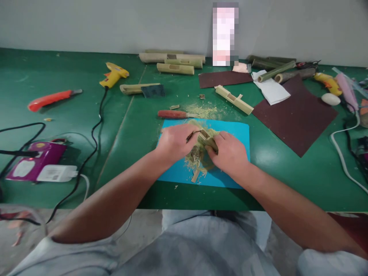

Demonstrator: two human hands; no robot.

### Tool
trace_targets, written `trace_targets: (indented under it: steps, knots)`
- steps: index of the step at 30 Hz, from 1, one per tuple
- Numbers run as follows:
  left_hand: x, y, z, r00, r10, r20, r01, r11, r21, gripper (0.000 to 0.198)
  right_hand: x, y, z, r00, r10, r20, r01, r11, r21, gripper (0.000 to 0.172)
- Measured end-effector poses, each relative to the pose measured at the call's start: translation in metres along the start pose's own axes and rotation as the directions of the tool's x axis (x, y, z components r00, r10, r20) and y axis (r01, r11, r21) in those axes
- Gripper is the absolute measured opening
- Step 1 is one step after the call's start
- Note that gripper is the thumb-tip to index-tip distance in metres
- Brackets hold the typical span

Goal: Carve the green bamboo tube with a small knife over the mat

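Note:
My left hand [176,142] is closed at the left end of a short bamboo tube [206,135] with a rectangular opening cut in it. A thin dark edge shows by its thumb, too small to name. Around the near right end of the tube, the fingers of my right hand [230,152] are wrapped. The tube lies slanted over a blue sheet [240,132], above a heap of pale bamboo shavings [195,163]. Just beyond the sheet rests a chisel [174,114] with a red-brown handle, its tip among fine dust.
Cut bamboo tubes [175,69] lie along the wall. A notched bamboo piece [234,99] and brown sandpaper sheets [297,115] are to the right. Leftward are a yellow glue gun [113,75], its cord, a red cutter knife [51,99] and a purple power strip [33,161].

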State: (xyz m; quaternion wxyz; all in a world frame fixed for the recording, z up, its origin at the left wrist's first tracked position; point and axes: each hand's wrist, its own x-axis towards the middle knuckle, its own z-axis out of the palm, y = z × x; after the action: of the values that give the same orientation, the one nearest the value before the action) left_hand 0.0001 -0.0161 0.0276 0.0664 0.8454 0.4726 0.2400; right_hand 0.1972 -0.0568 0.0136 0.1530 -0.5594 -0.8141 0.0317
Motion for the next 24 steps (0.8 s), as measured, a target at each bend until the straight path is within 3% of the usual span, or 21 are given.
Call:
trace_targets:
  steps: [5,11,24]
  knots:
    - [0.002,-0.004,0.008,0.995,0.095,0.017,-0.096,0.995,0.038,0.026,0.0,0.004,-0.003,0.999,0.05,-0.003,-0.051,0.999,-0.018,0.02]
    - [0.001,-0.003,0.011,0.995,0.096,-0.009,-0.096,0.994,0.057,0.024,0.0,0.005,-0.007,0.999,0.047,-0.008,-0.047,0.999,-0.014,0.025]
    - [-0.003,0.001,-0.001,0.994,-0.098,-0.043,0.096,0.994,-0.051,0.013,-0.001,0.003,-0.008,0.999,-0.036,-0.012,0.037,0.997,0.063,0.02]
